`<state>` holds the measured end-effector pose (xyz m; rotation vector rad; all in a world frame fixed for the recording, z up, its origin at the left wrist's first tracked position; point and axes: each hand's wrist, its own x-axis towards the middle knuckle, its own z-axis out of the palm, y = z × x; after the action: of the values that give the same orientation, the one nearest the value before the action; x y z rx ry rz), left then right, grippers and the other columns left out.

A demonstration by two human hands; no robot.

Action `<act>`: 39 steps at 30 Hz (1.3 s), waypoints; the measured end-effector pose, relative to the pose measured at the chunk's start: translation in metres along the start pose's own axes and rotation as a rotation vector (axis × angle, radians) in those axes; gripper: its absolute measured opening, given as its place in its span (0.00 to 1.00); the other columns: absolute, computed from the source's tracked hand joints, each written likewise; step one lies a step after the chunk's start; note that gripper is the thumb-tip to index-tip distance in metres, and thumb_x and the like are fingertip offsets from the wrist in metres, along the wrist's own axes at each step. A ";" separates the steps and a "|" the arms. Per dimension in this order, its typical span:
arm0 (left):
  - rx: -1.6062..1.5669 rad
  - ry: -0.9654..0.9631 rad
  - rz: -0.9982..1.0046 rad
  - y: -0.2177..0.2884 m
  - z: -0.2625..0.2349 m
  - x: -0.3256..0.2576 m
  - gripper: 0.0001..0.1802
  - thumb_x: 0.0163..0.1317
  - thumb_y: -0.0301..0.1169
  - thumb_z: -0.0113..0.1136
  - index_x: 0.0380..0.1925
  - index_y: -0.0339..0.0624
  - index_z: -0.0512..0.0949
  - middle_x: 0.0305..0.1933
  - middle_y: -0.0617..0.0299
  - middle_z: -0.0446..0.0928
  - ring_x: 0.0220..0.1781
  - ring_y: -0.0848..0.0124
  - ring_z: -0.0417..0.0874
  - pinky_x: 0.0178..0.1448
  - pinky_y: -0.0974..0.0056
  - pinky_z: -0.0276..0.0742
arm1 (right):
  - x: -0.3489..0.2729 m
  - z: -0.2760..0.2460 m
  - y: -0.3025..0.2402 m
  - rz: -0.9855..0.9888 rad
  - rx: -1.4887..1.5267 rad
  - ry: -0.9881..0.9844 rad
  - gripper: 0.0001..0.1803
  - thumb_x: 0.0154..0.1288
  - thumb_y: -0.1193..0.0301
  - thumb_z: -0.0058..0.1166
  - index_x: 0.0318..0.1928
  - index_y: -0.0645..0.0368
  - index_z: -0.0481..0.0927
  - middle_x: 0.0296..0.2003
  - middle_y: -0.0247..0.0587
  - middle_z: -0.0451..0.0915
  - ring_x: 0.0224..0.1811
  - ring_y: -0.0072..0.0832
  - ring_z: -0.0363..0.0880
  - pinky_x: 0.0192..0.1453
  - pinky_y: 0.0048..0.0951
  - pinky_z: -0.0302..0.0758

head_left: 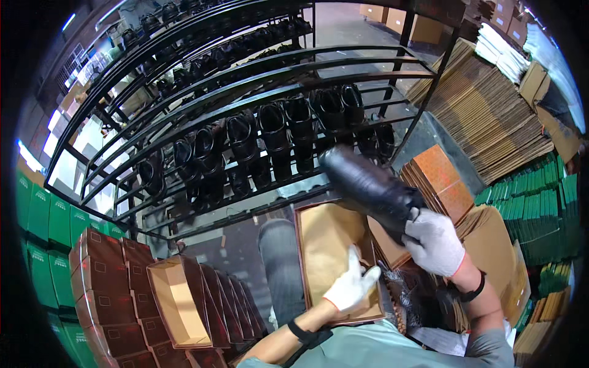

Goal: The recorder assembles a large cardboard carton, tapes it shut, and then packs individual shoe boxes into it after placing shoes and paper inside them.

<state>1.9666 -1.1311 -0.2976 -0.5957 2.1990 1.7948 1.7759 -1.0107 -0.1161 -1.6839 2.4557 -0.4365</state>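
Observation:
My right hand (434, 241), in a white glove, is closed around the heel end of a black leather shoe (368, 184). The shoe is tilted, its toe pointing up and left, and looks slightly blurred. Below and left of it, a dark-edged shoebox (300, 239) lies open in front of me, with tan paper (331, 230) spread inside. My left hand (353, 285), also gloved, is over that paper with its index finger and thumb stretched apart, holding nothing.
A black metal rack (257, 86) with rows of black shoes stands ahead. Brown shoeboxes (107, 297) are stacked at left, beside nested open box bottoms (178, 300). Green boxes (52, 214) line the far left. Flattened cardboard (485, 104) and green folded boxes (527, 202) fill the right.

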 end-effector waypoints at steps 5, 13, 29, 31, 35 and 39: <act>0.452 0.033 0.421 0.046 0.013 -0.052 0.40 0.76 0.47 0.68 0.74 0.27 0.67 0.32 0.36 0.87 0.33 0.38 0.90 0.38 0.45 0.87 | 0.077 0.026 -0.036 -0.151 -0.014 0.002 0.14 0.59 0.71 0.62 0.44 0.65 0.83 0.46 0.59 0.82 0.61 0.58 0.79 0.63 0.53 0.79; 0.635 0.571 0.472 0.054 -0.102 0.000 0.42 0.67 0.33 0.75 0.78 0.29 0.68 0.81 0.33 0.70 0.80 0.37 0.74 0.84 0.43 0.70 | 0.065 0.136 0.060 -0.118 0.280 0.537 0.24 0.60 0.79 0.57 0.59 0.63 0.83 0.54 0.58 0.85 0.58 0.56 0.85 0.65 0.50 0.83; 0.616 0.986 0.304 -0.014 -0.059 -0.048 0.24 0.80 0.39 0.64 0.67 0.34 0.83 0.47 0.52 0.92 0.45 0.60 0.92 0.49 0.56 0.87 | -0.111 0.436 0.260 0.728 0.060 -0.184 0.21 0.70 0.62 0.68 0.57 0.59 0.83 0.49 0.60 0.89 0.55 0.59 0.88 0.58 0.56 0.85; 0.071 0.780 0.010 -0.021 -0.033 -0.074 0.38 0.75 0.36 0.68 0.79 0.34 0.66 0.74 0.37 0.76 0.76 0.45 0.79 0.80 0.49 0.73 | -0.122 0.410 0.264 0.592 0.040 0.148 0.18 0.68 0.63 0.71 0.51 0.60 0.84 0.45 0.61 0.87 0.49 0.62 0.86 0.55 0.56 0.83; -0.120 0.541 0.062 -0.046 -0.026 -0.088 0.56 0.78 0.48 0.64 0.91 0.34 0.42 0.89 0.36 0.61 0.89 0.50 0.66 0.90 0.53 0.61 | -0.087 0.275 0.210 0.788 0.156 0.405 0.18 0.73 0.61 0.70 0.49 0.63 0.84 0.40 0.56 0.87 0.44 0.51 0.87 0.53 0.51 0.83; -0.309 0.526 0.071 -0.061 -0.018 -0.108 0.56 0.83 0.57 0.52 0.92 0.37 0.35 0.94 0.40 0.52 0.93 0.55 0.59 0.91 0.58 0.57 | -0.110 0.163 0.138 0.650 1.068 0.837 0.11 0.79 0.67 0.62 0.49 0.63 0.85 0.42 0.53 0.87 0.42 0.41 0.85 0.49 0.46 0.83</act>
<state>2.0921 -1.1416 -0.3005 -1.1867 2.2778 2.2395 1.7380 -0.8887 -0.3196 -0.2445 2.1720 -2.1086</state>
